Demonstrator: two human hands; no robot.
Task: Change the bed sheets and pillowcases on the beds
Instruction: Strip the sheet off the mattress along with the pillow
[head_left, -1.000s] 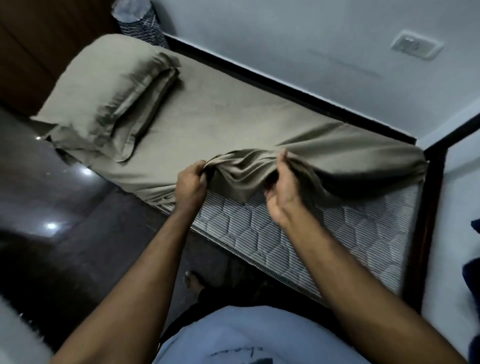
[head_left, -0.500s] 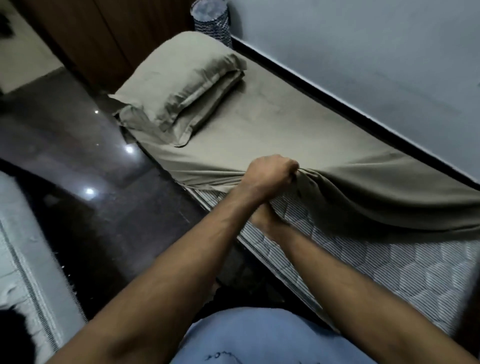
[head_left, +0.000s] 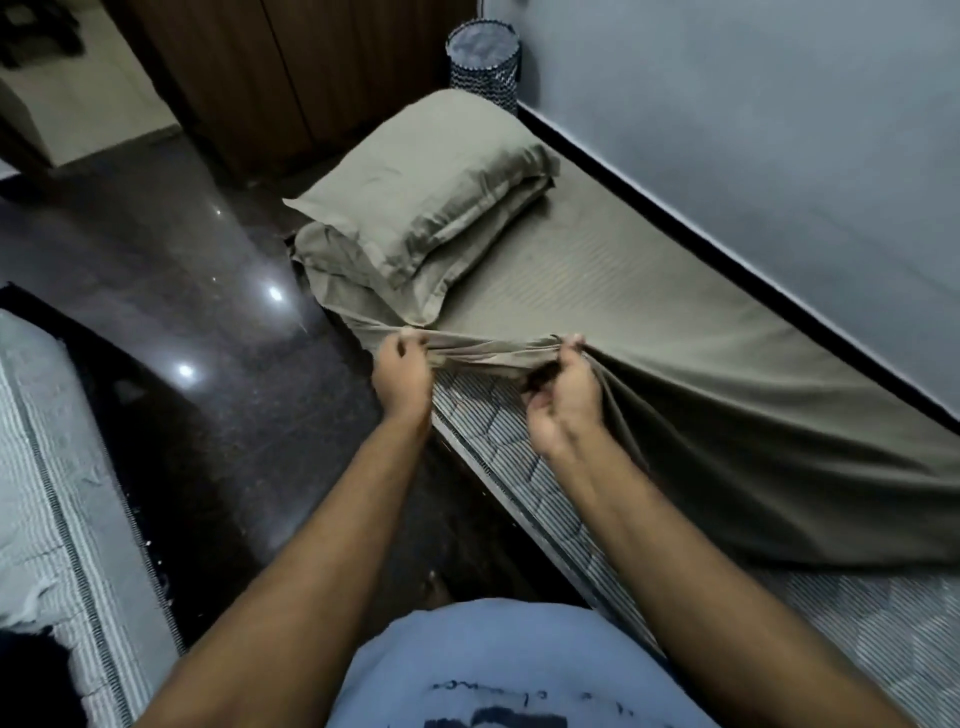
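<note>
Dark shiny floor (head_left: 171, 291) fills the left of the frame, and the bed runs from the middle up to the right, along a grey wall (head_left: 753, 130). Half a second ago the left hand sat on top of the right one, both bunched at one spot on the sheet. Now they are apart. The left hand (head_left: 402, 376) pinches the sheet (head_left: 649, 332) edge near the pillow (head_left: 415, 202), and the right hand (head_left: 563, 397) grips it a little to the right, fingers curled round the cloth. The edge is pulled tight between them. More of the striped mattress (head_left: 519, 452) shows along the near side than a second ago, and the view has swung toward the head of the bed. That looks like the old sheet is coming off bit by bit, working toward the pillow. It still covers the top part of the bed, and the pillow lies on it in the upper middle of the frame, so the job is far from done. The foot of the bed is cut off at the right. Under the pillow there may be a second one, but I cannot tell. A basket (head_left: 483, 57) stands at the top, and what is in it is too dim to see. Another mattress (head_left: 47, 493) shows at the lower left, mostly cut off.
</note>
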